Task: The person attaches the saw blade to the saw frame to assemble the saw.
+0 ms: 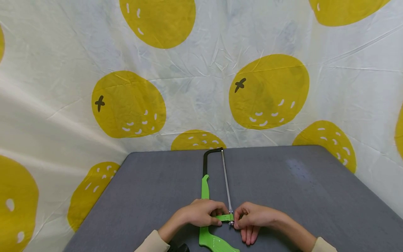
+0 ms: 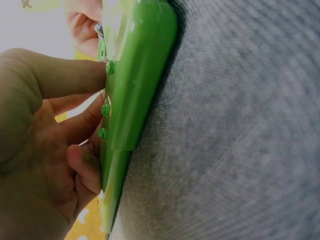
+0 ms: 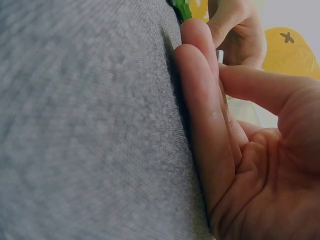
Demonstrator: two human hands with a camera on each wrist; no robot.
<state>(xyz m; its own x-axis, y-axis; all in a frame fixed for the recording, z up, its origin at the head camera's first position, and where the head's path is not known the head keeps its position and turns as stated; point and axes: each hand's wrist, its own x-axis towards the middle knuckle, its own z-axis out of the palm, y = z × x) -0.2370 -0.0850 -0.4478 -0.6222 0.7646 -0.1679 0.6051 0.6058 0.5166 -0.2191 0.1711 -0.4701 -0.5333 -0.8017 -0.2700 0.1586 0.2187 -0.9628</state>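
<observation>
A hacksaw with a green handle and a black front frame lies on the grey table, its thin blade running along the right side. My left hand grips the green rear arm of the frame, thumb on the near side and fingers on the far side. At the end of that arm sits a small metal wing nut. The thumb and forefinger of my right hand pinch at this nut, while its other fingers rest on the table. In the right wrist view those fingers hide most of the saw.
The grey padded table has rounded far corners. Behind it and at both sides hangs a pale cloth printed with yellow fruit. A small dark object shows at the bottom edge near my left sleeve.
</observation>
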